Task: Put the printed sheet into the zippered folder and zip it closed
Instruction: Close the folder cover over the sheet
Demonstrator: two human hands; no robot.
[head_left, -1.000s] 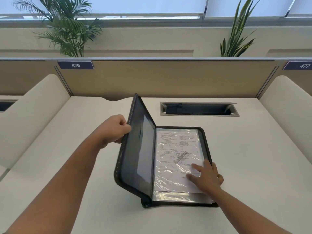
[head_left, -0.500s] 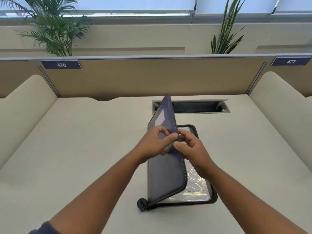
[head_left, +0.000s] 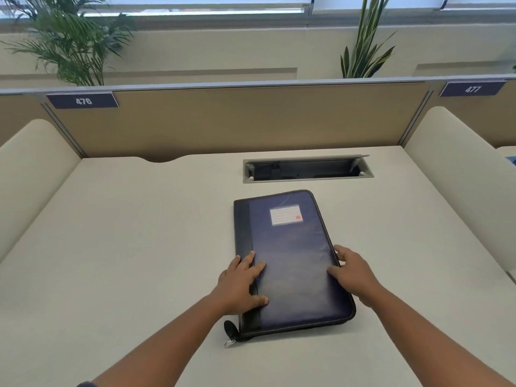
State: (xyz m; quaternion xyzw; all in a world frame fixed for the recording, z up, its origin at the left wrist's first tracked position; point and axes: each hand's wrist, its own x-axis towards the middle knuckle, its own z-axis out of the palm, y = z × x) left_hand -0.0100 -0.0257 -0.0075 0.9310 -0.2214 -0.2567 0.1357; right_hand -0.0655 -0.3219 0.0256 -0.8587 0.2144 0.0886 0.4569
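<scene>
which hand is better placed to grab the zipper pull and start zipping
Left, probably. The zipper pull sticks out at the folder's near left corner, just below the left hand. The right hand rests on the far edge.

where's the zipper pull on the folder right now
In the head view the zipper pull sticks out at the folder's near left corner, lying on the desk just below the left hand.

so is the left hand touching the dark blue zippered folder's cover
Touching. The head view shows the left hand lying flat on the dark blue zippered folder, fingers spread across its black spine strip.
</scene>
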